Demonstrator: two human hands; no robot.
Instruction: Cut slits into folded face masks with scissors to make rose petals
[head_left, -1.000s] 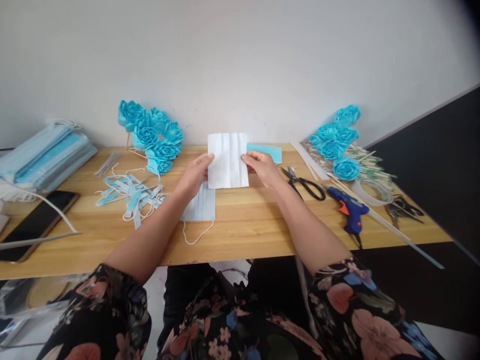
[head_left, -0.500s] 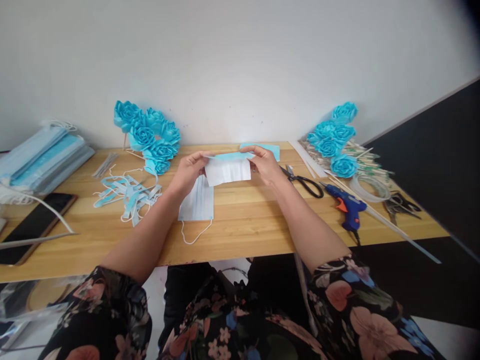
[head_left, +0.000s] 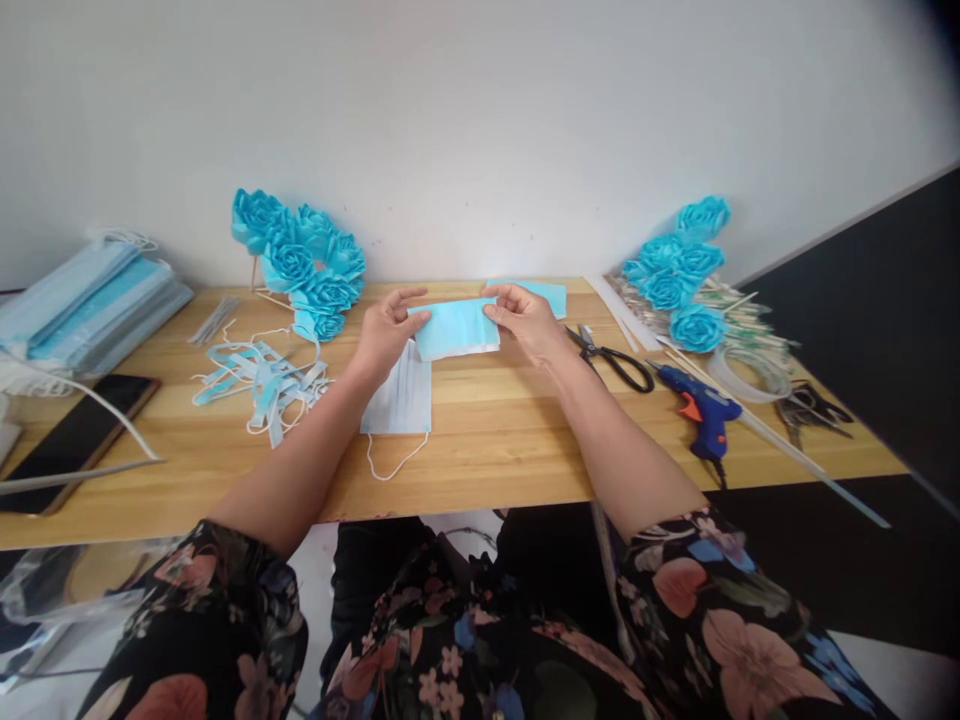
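Note:
A light blue mask sheet (head_left: 454, 327), folded in half, is held just above the wooden table (head_left: 487, 440). My left hand (head_left: 386, 335) pinches its left edge and my right hand (head_left: 527, 320) pinches its right edge. Under my left hand lies a whole face mask (head_left: 400, 400), white side up, with one ear loop hanging toward the table's front edge. Another blue sheet (head_left: 544, 294) lies flat behind my right hand.
Blue fabric roses (head_left: 304, 262) stand at back left, more roses (head_left: 682, 275) on sticks at back right. Cut strips and loops (head_left: 259, 385), a mask stack (head_left: 86, 305) and a phone (head_left: 71, 440) lie left. Scissors (head_left: 611, 360) and a blue glue gun (head_left: 701, 412) lie right.
The sheet was held upright and unfolded, white side toward me; both hands folded its top half down, so it is now a low blue band.

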